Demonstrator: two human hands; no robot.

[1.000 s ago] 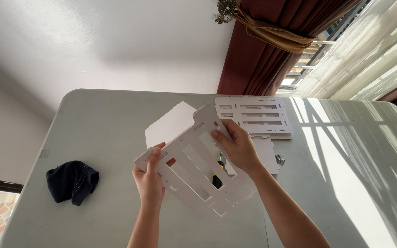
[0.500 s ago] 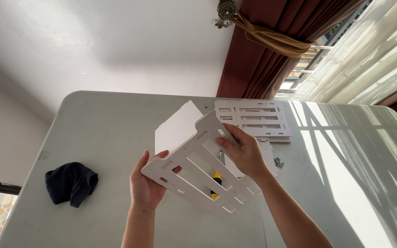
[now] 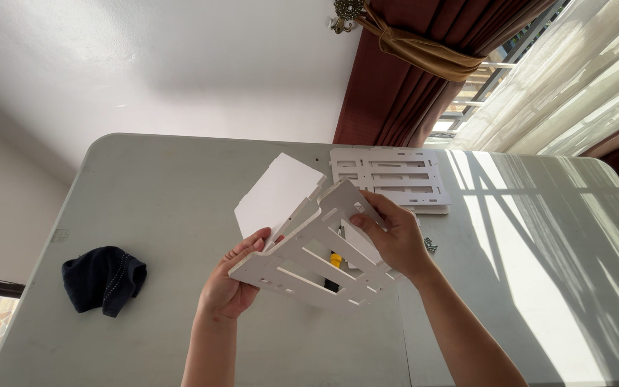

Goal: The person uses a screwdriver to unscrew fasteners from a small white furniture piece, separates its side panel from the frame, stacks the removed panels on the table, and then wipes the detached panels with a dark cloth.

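A white slotted panel (image 3: 302, 269) with long cut-out slots is held in the air over the grey table (image 3: 166, 193), tilted nearly edge-on to me. My left hand (image 3: 229, 283) grips its near left edge. My right hand (image 3: 394, 236) grips its far right edge. A plain white board (image 3: 277, 192) lies on the table behind the panel. Through the slots a yellow and black tool (image 3: 334, 266) shows on the table beneath.
A second white slotted panel (image 3: 388, 175) lies flat at the table's far side on other white boards. A few small screws (image 3: 431, 245) lie to the right of my right hand. A dark blue cloth (image 3: 103, 278) sits at the left. Red curtains hang behind.
Both hands have tipped the slotted panel from facing me to nearly flat, its far edge lifting. The left hand shifted slightly right under the near edge.
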